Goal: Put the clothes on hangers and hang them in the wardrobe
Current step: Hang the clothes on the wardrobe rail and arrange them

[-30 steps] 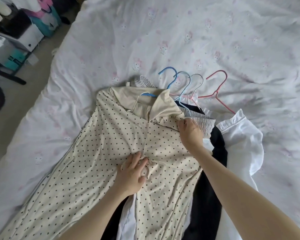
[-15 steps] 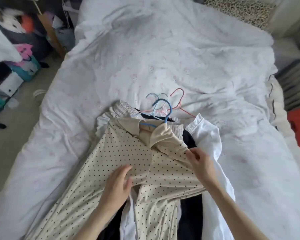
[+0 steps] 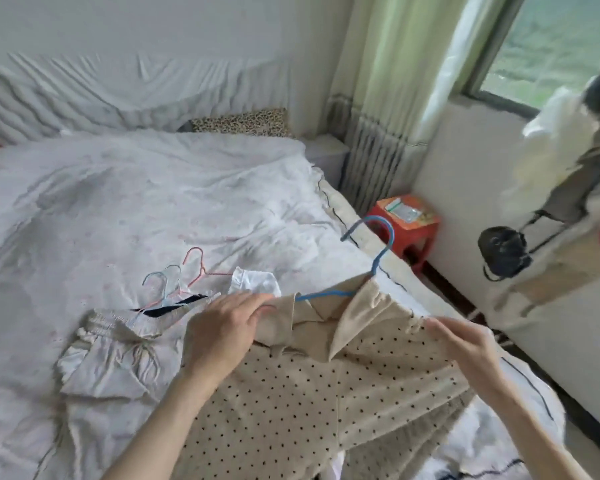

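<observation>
Head view: left hand (image 3: 222,332) gripping dress (image 3: 312,396) at one shoulder, right hand (image 3: 465,344) pinching the other. Lifted off bed (image 3: 125,209) since a moment ago, blue hanger (image 3: 378,258) inside collar, hook raised. Left behind on bed: other hangers (image 3: 177,282), white shirt (image 3: 255,284), remaining clothes (image 3: 118,348). Red stool (image 3: 407,226) beyond.

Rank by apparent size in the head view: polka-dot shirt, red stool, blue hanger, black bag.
1. polka-dot shirt, by far
2. blue hanger
3. red stool and black bag: look alike, both farther away, so not ranked
</observation>
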`<act>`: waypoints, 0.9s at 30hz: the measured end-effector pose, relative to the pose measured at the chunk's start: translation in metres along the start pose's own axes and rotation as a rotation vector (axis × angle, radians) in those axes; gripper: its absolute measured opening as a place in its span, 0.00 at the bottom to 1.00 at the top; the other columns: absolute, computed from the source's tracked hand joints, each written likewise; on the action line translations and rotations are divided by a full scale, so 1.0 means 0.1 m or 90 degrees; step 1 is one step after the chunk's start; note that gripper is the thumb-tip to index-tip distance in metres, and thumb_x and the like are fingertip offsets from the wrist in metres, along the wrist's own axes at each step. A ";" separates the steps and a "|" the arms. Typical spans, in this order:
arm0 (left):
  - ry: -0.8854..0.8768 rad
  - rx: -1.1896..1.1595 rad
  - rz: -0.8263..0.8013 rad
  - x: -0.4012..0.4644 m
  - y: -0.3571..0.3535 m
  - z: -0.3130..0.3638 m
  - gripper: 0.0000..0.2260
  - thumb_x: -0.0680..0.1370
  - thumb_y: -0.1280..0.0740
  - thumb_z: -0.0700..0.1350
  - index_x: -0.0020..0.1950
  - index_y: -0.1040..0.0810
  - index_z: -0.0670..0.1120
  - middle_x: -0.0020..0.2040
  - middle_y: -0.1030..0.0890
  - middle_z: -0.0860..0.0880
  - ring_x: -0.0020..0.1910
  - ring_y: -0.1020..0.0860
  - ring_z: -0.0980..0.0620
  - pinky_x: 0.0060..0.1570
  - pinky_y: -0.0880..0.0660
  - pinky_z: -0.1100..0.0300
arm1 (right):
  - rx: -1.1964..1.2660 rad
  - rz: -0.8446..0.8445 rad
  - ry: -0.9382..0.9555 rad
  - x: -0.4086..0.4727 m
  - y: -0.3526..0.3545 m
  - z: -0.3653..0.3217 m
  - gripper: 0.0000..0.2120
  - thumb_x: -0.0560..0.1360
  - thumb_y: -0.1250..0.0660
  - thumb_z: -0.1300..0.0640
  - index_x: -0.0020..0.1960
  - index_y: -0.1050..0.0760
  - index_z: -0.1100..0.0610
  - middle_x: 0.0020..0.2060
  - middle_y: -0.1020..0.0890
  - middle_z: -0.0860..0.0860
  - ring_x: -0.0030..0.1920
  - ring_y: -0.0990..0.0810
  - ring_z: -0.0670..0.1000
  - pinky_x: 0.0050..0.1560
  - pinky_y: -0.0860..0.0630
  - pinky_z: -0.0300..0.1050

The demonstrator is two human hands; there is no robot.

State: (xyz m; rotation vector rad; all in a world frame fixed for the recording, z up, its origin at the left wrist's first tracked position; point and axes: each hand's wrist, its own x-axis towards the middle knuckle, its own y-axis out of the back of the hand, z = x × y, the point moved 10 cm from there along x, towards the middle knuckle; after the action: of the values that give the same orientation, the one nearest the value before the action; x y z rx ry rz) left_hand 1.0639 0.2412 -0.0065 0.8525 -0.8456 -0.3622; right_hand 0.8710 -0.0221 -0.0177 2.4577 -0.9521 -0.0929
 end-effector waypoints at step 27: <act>-0.420 -0.511 -0.257 -0.76 -1.26 7.47 0.09 0.80 0.40 0.49 0.52 0.20 0.52 0.40 0.17 0.51 0.42 0.20 0.46 0.33 0.38 0.71 | -0.163 0.717 -0.156 -4.53 4.98 1.15 0.37 0.63 0.42 0.23 0.37 0.24 0.59 0.26 0.33 0.47 0.28 0.37 0.45 0.29 0.40 0.39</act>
State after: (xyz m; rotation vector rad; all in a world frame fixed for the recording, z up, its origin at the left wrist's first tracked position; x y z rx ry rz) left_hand 0.4411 -0.1749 0.1321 0.1183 -1.0054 -1.2889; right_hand 0.1976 -0.0919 0.0668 1.4105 -2.1152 -0.1118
